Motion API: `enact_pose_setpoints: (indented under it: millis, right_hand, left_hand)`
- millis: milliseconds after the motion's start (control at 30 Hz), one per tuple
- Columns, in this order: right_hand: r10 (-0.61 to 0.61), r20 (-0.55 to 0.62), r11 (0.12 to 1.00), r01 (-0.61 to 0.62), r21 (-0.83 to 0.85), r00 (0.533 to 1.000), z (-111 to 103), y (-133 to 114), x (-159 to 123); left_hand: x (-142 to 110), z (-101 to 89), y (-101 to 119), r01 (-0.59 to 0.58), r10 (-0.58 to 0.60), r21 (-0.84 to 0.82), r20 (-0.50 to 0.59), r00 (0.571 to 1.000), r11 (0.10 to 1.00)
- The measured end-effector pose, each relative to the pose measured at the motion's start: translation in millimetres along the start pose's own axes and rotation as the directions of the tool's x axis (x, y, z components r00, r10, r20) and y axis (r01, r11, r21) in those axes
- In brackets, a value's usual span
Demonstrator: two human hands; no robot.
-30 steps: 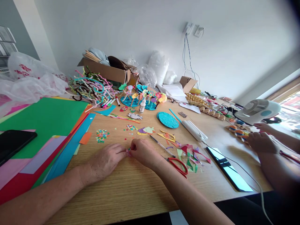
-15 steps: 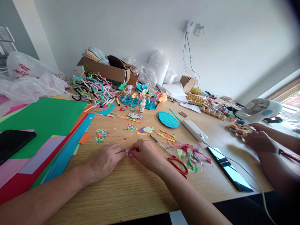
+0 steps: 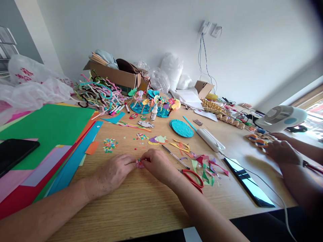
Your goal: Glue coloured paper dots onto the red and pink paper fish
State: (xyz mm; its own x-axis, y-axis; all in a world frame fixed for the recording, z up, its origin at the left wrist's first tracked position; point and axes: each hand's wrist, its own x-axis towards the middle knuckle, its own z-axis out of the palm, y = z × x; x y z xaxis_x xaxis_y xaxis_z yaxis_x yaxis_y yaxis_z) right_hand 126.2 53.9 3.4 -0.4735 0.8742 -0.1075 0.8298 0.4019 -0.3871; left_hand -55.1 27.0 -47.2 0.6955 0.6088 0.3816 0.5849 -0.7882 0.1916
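Two bare hands are meeting over a wooden table (image 3: pixel 121 210), where a small pink paper piece (image 3: pixel 139 164) is lying between their fingertips, mostly hidden; its full outline is staying out of sight. The left hand (image 3: pixel 116 173) is keeping its fingers together, tips touching the piece's left side, while the right hand (image 3: pixel 157 165) is drawing thumb and fingers together over its right side. Whether either is pinching or only pressing, one cannot tell. The right forearm is covering part of the blades of the red-handled scissors (image 3: pixel 193 181). At far left, the frame is cutting off a black phone (image 3: pixel 19 153) and coloured sheets (image 3: pixel 47 134); at right, another person's hands (image 3: pixel 284 153) are reaching in, their fingers hard to make out.

Bare wood is running from the hands to the table's near edge, leaving open room between the forearms. Beyond the fingertips, a narrower strip is stopping at confetti (image 3: pixel 110 145) and paper fish (image 3: pixel 157 139). On the right, a pen (image 3: pixel 176 157), the scissors and paper scraps (image 3: pixel 208 168) are crowding the forearm's side.
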Motion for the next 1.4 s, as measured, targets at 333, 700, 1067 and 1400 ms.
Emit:
enact_pose_setpoints:
  millis: [333,700,1067,1400]
  right_hand:
    - [0.007,-0.018,1.000,-0.006,0.018,1.000,-1.4,-0.8,0.9]
    - [-0.049,-0.027,0.999,0.049,0.012,0.998,1.3,3.6,7.2]
    - [-0.032,-0.003,0.999,0.032,0.012,0.999,2.2,2.2,7.6]
    - [-0.033,0.007,0.999,0.033,0.020,0.999,2.8,2.0,7.6]
  left_hand:
    - [0.5,2.8,-0.4,0.007,-0.007,0.020,0.007,1.000,1.000]
    - [1.8,-0.3,0.3,-0.002,0.003,0.038,-0.032,0.999,0.999]
    - [1.1,-0.8,-0.1,-0.002,0.003,0.063,-0.013,1.000,0.998]
    - [2.1,-0.9,0.7,-0.004,0.005,0.064,-0.023,1.000,0.998]
